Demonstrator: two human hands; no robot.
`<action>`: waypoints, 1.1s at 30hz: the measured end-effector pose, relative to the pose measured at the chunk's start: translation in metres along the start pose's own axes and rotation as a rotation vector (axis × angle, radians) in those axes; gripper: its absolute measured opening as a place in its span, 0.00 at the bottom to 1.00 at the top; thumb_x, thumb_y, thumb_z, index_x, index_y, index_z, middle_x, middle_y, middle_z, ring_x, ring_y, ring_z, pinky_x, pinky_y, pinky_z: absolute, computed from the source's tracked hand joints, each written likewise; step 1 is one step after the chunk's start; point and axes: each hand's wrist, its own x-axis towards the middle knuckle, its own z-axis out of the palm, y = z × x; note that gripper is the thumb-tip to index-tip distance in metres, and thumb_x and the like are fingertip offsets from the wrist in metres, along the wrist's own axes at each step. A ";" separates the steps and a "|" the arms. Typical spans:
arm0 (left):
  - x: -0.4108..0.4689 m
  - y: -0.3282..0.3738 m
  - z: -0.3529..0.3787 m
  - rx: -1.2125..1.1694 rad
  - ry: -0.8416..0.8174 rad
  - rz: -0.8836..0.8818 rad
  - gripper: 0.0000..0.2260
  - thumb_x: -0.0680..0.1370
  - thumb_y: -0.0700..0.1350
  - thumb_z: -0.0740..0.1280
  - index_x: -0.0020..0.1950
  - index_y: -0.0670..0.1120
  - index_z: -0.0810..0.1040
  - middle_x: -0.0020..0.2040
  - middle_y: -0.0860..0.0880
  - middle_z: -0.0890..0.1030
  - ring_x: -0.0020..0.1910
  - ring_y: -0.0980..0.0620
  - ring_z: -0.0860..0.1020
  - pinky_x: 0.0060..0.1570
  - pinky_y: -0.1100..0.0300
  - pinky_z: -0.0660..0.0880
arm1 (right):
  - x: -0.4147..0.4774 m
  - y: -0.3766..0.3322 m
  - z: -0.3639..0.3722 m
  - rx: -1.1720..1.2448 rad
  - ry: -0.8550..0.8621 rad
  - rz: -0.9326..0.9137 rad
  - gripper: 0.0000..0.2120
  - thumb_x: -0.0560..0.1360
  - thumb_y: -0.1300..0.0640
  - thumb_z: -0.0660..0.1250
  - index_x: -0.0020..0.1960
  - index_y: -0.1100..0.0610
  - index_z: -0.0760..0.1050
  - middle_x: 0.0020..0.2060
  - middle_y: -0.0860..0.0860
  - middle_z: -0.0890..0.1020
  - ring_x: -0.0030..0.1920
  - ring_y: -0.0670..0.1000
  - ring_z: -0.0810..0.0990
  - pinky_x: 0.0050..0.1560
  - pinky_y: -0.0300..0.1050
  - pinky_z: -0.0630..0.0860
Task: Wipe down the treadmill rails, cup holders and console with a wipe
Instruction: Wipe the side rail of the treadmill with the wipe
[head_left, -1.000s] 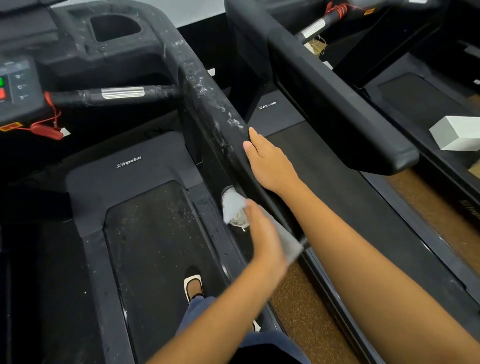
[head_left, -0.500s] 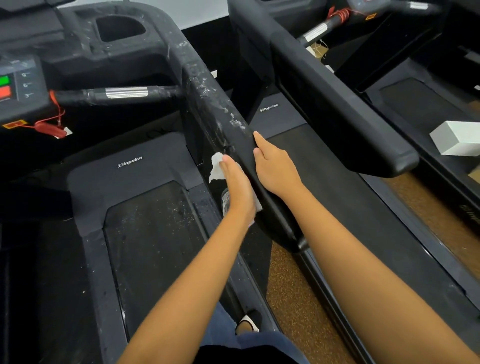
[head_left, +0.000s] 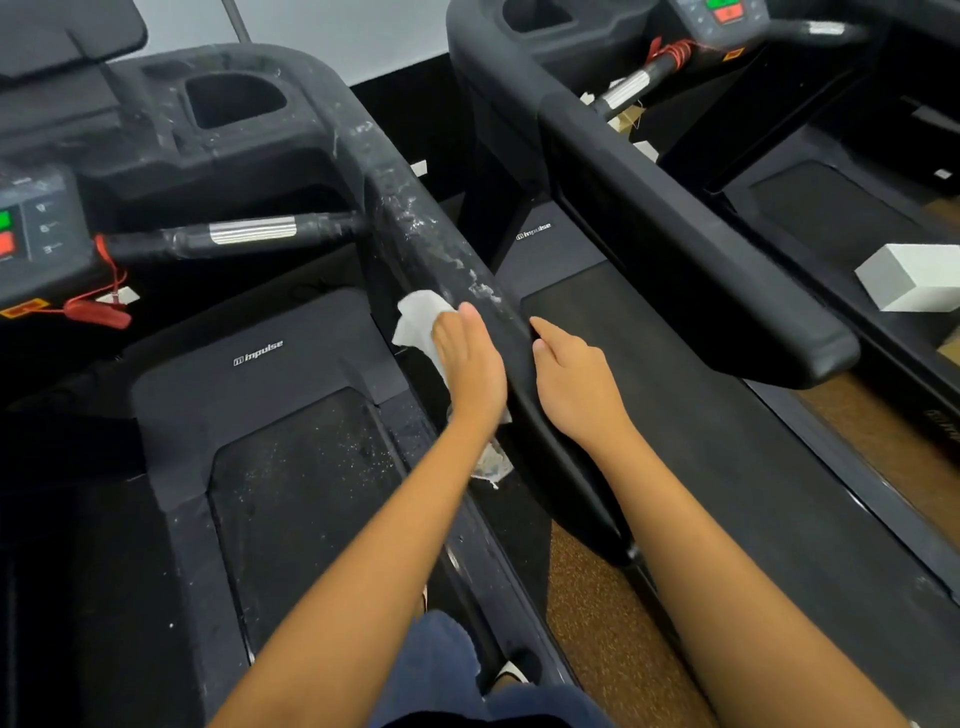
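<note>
head view: the right-hand rail (head_left: 415, 218) of the near treadmill is seen running from the console end at upper left down toward the wearer at lower right, so its long axis lies diagonally, away and to the left of both hands. the left hand (head_left: 470, 364) is laid flat against the inner face of that rail, palm down, fingers nearly straight and together, with a white wipe (head_left: 418, 319) pressed under it; the wipe's crumpled edge shows beyond the fingertips and a damp tail hangs below the wrist. the wipe is pinned by the flat palm rather than pinched. the right hand (head_left: 571, 384) is rested open on the outer edge of the same rail, fingers extended, nothing held in it; it appears to be used as a brace.

white smears and flecks (head_left: 452, 260) are seen on the rail just ahead of the left fingertips and on up the rail toward the bend. the stretch of rail beside and behind the hands looks darker and cleaner. the cup holder (head_left: 234, 101) and the console (head_left: 31, 234) lie well beyond, further up and left, and are judged not yet reached.

the next stroke is judged to turn on direction: the dirt lies ahead of the wipe along the rail's axis, up and to the left, and the left hand, already carrying the wipe, is the nearer one to it. a push along the rail rather than across it is called for.
</note>
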 end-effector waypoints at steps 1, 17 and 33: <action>0.007 0.000 0.001 0.041 0.007 0.028 0.12 0.81 0.52 0.49 0.38 0.51 0.55 0.39 0.54 0.60 0.42 0.52 0.63 0.53 0.44 0.69 | 0.000 -0.001 0.000 0.011 -0.002 0.012 0.19 0.83 0.54 0.50 0.71 0.53 0.68 0.55 0.49 0.79 0.57 0.51 0.76 0.57 0.46 0.71; 0.089 0.015 -0.034 1.003 -0.383 0.701 0.24 0.81 0.52 0.44 0.57 0.41 0.76 0.60 0.44 0.76 0.72 0.43 0.59 0.68 0.47 0.61 | 0.001 -0.002 -0.005 0.214 0.143 0.162 0.18 0.83 0.55 0.52 0.70 0.54 0.71 0.64 0.50 0.76 0.64 0.47 0.71 0.54 0.32 0.61; 0.099 0.042 -0.042 1.269 -0.615 0.861 0.14 0.72 0.40 0.41 0.37 0.47 0.65 0.44 0.40 0.71 0.53 0.38 0.68 0.56 0.41 0.62 | 0.000 -0.002 -0.006 0.231 0.221 0.203 0.17 0.83 0.56 0.53 0.66 0.54 0.74 0.56 0.53 0.80 0.52 0.47 0.76 0.51 0.37 0.68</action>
